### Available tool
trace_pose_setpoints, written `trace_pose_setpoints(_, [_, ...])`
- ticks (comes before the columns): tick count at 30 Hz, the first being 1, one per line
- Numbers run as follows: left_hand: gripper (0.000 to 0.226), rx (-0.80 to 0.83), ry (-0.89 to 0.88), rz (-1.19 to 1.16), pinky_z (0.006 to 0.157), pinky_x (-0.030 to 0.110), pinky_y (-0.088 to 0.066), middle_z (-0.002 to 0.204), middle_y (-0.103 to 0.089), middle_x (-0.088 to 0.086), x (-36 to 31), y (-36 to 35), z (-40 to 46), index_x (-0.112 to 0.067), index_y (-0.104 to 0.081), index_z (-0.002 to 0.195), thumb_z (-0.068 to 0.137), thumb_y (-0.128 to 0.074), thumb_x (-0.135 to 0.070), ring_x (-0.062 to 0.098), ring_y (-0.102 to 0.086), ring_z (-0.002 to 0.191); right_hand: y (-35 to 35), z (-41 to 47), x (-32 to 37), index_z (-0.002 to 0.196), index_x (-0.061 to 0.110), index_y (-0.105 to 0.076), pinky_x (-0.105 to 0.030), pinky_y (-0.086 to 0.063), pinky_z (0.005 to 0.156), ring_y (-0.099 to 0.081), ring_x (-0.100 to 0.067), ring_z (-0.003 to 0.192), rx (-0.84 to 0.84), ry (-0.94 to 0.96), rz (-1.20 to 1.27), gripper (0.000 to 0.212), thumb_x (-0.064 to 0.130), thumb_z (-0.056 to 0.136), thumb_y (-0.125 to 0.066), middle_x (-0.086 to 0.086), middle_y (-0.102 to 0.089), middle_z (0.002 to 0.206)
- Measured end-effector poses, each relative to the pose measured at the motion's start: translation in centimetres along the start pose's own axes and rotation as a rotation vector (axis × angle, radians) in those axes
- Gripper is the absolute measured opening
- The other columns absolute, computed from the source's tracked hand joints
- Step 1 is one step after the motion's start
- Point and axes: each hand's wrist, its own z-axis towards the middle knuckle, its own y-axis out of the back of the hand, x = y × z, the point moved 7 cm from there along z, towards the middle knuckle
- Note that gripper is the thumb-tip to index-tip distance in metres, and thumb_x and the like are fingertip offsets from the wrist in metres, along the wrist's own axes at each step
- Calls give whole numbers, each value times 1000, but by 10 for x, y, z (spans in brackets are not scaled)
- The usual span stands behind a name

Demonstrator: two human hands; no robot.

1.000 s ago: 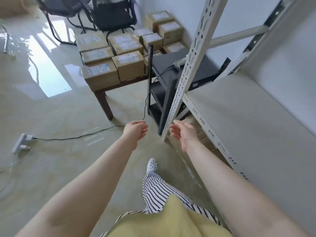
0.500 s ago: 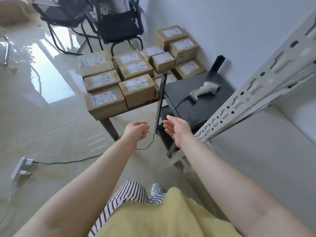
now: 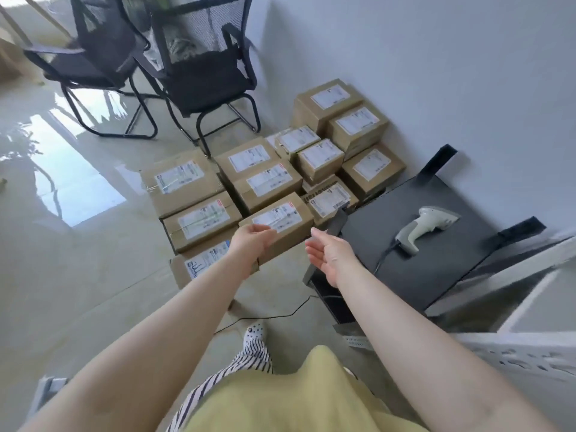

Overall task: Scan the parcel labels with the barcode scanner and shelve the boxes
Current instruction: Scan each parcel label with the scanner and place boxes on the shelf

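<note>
Several brown cardboard parcels with white labels are stacked ahead of me, some on a low table, more by the wall. My left hand (image 3: 252, 241) is stretched out, fingers relaxed, over the near left edge of the front parcel (image 3: 282, 222); contact is unclear. My right hand (image 3: 327, 254) hovers palm-in to the right of that parcel, holding nothing. A grey barcode scanner (image 3: 425, 224) lies on its side on the black stand (image 3: 389, 244), to the right of my right hand, its cable running off the front.
Two black mesh chairs (image 3: 199, 70) stand behind the parcels. A white wall runs along the right. A pale metal shelf frame (image 3: 530, 353) fills the lower right. A black cable (image 3: 274, 316) crosses the glossy floor near my foot.
My view has swung from the shelf to the parcels and come closer. Both hands have reached forward, the left arriving over the front parcel, the right beside it.
</note>
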Motion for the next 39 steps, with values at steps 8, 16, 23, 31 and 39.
trace_pose_setpoints(8, [49, 22, -37, 265, 89, 29, -46, 133, -62, 4, -24, 37, 81, -14, -55, 138, 96, -70, -35, 17, -58, 112, -44, 47, -15, 115, 11, -63, -32, -58, 90, -66, -22, 106, -61, -161, -53, 35, 36, 91, -71, -10, -66, 114])
trace_pose_setpoints(16, [62, 39, -128, 691, 104, 38, -44, 149, -49, 9, -28, 12, 143, -14, -48, 148, 95, -69, -38, 25, -49, 134, -50, 102, -36, 112, 20, -55, -35, -44, 96, -61, -24, 104, -65, -326, -229, 38, 46, 89, -70, -11, -60, 131])
trace_pose_setpoints(23, [62, 76, -112, 865, 107, 43, -45, 139, -55, 7, -8, -14, 176, -13, -49, 145, 93, -70, -37, 27, -51, 129, -56, 149, -59, 142, 13, -48, -42, -50, 103, -62, -23, 109, -35, -407, -215, 72, 49, 84, -74, -7, -60, 130])
trace_pose_setpoints(31, [61, 115, -98, 853, 101, 45, -52, 135, -61, 5, 6, -23, 187, -17, -46, 143, 91, -73, -33, 27, -57, 122, -62, 170, -78, 93, 27, -62, -42, -57, 93, -71, -22, 94, -81, -397, -170, 24, 48, 86, -72, -3, -71, 110])
trace_pose_setpoints(39, [71, 293, -185, 915, 107, 42, -47, 137, -55, 4, -1, -25, 177, -19, -45, 149, 88, -78, -33, 25, -50, 128, -63, 137, -55, 117, 14, -59, -42, -55, 97, -67, -27, 105, -173, -364, -16, 37, 38, 91, -71, -10, -69, 115])
